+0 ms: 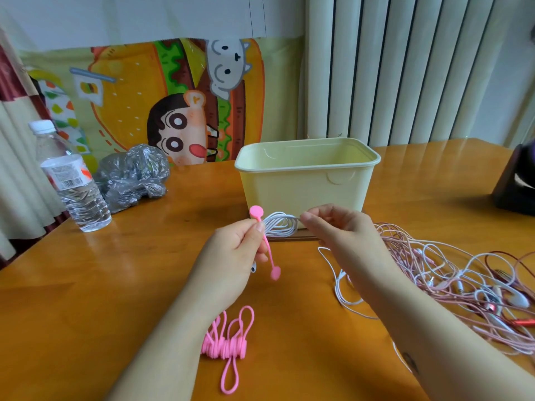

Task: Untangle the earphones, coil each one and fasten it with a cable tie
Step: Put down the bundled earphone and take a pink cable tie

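- Centre frame, fastening: pinching pink cable tie (268,246) against white earphone coil (279,225) with left hand (231,256) fingers, clamping it with right hand (338,230) fingers.
- Next, likely: winding tie round, joining ends.

The table (115,270) is varnished wood, glossy with glare. At 12 o'clock the tub (289,186) is smooth, matt plastic. At 10 o'clock stand a clear, ribbed plastic bottle (78,198) and a crinkled, shiny plastic bag (133,175). The pink cable tie (267,244) at centre and the spare ties (225,340) at 6 o'clock look soft, matt, rubbery; the white earphone coil (279,225) is smooth, faintly glossy
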`<state>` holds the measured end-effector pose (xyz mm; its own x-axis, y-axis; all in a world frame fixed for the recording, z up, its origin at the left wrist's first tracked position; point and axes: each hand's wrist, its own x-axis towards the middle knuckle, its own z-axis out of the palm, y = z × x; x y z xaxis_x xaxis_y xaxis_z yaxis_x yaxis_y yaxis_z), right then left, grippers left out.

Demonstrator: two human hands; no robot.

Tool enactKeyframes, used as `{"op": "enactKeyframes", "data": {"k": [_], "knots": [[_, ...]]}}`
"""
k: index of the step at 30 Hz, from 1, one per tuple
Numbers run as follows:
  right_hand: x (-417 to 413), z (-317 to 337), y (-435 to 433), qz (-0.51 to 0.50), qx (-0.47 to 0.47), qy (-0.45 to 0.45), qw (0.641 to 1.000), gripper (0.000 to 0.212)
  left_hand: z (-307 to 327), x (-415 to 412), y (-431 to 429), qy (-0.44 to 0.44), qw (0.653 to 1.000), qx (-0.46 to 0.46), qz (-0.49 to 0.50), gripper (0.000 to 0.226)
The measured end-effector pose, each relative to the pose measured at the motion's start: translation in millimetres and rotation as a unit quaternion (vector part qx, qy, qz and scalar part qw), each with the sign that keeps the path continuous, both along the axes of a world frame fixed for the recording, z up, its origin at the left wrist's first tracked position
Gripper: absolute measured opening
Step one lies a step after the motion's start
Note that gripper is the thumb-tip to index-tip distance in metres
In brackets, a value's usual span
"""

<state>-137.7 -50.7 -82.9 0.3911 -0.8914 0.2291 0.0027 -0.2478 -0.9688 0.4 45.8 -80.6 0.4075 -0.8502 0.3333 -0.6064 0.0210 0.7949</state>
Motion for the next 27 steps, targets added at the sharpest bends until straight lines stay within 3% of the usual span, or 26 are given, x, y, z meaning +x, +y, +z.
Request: {"op": "enactKeyframes", "data": {"k": [2, 4, 6, 9, 11, 15, 19, 23, 27], "knots": [[-1, 1, 0, 0.011, 0.092, -0.050, 0.994, 0.015, 0, 0, 0, 0.006, 1.000, -0.013, -0.002, 0.040], [-1, 4, 1, 0.078, 0.246, -0.103, 0.961, 0.013, 1, -1, 0, 0.013, 1.000, -0.023, -0.006, 0.040], [-2, 3, 4, 0.177, 0.324, -0.076, 0.926, 0.010, 2, -2, 1, 0.025, 0.999, -0.030, -0.015, 0.041], [-3, -3, 8, 0.342, 0.255, 0.038, 0.904, 0.028, 5, -4, 2, 0.061, 0.996, -0.040, -0.060, 0.041], [-4, -6, 7, 0.398, 0.212, 0.061, 0.891, 0.023, 7, -5, 4, 0.084, 0.991, -0.034, -0.096, 0.043], [-13, -7, -12, 0.395, 0.205, 0.044, 0.894, 0.011, 11, -6, 9, 0.127, 0.974, -0.010, -0.185, 0.037], [-23, -11, -27, 0.439, 0.168, 0.025, 0.882, 0.040, 14, -14, 14, 0.086, 0.959, 0.068, -0.262, 0.036], [-25, -13, -33, 0.448, 0.177, 0.004, 0.876, 0.035, 16, -20, 15, 0.058, 0.957, 0.095, -0.268, 0.034], [-28, -15, -34, 0.476, 0.185, -0.070, 0.857, 0.028, 15, -26, 18, 0.087, 0.941, 0.095, -0.312, 0.024]]}}
